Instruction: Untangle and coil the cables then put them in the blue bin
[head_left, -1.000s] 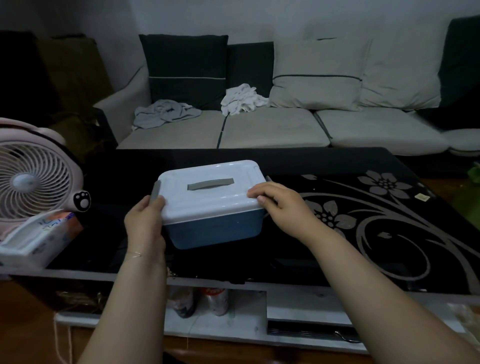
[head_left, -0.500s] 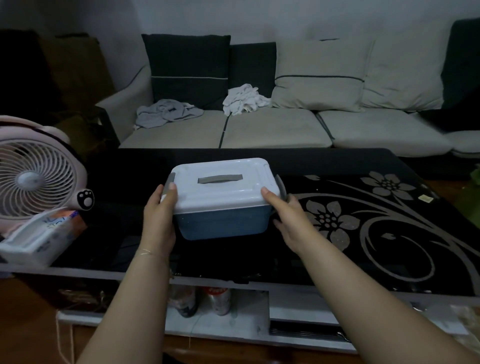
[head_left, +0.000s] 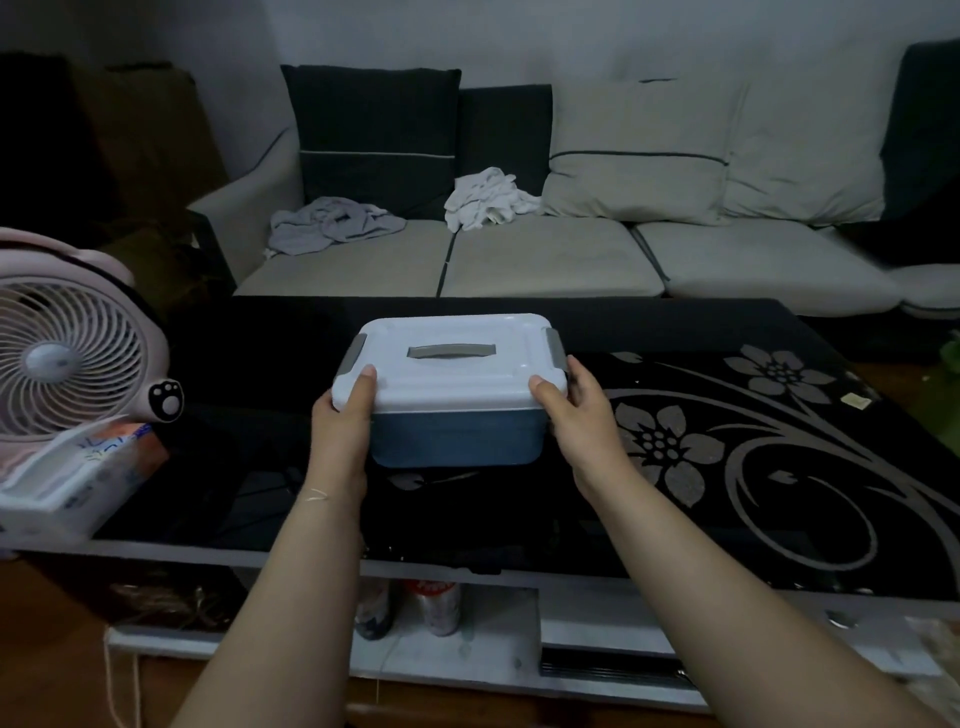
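Our left hand (head_left: 340, 423) grips the left end of the blue bin (head_left: 454, 434), thumb lying on its white lid (head_left: 449, 364); our right hand (head_left: 574, 415) grips the right end the same way, thumb on the lid's front corner; the bin sits closed between them, at or just above the table (head_left: 779, 519), and we cannot tell whether its base touches the glass; no cable shows outside the bin.

We see a table of glossy black glass with a pale flower-and-vine pattern across its right half and a light rim along the near edge; behind it runs a long sofa (head_left: 545, 265) with pale seat cushions, dark and pale back pillows, a crumpled grey cloth (head_left: 335, 226) and a bunched white cloth (head_left: 488, 200) lying on the seats; the room is dim.

At the table's left edge stands a round pink fan (head_left: 62, 353) with a slatted white grille and a paw-print knob; a tissue box (head_left: 78, 478) lies just in front of it; two cans (head_left: 441, 605) stand on the shelf under the table.

Smooth moulded plastic makes up the bin, rounded at the corners; a flat grey handle (head_left: 451, 351) lies recessed in the lid, and grey latches (head_left: 555, 347) sit at both ends.
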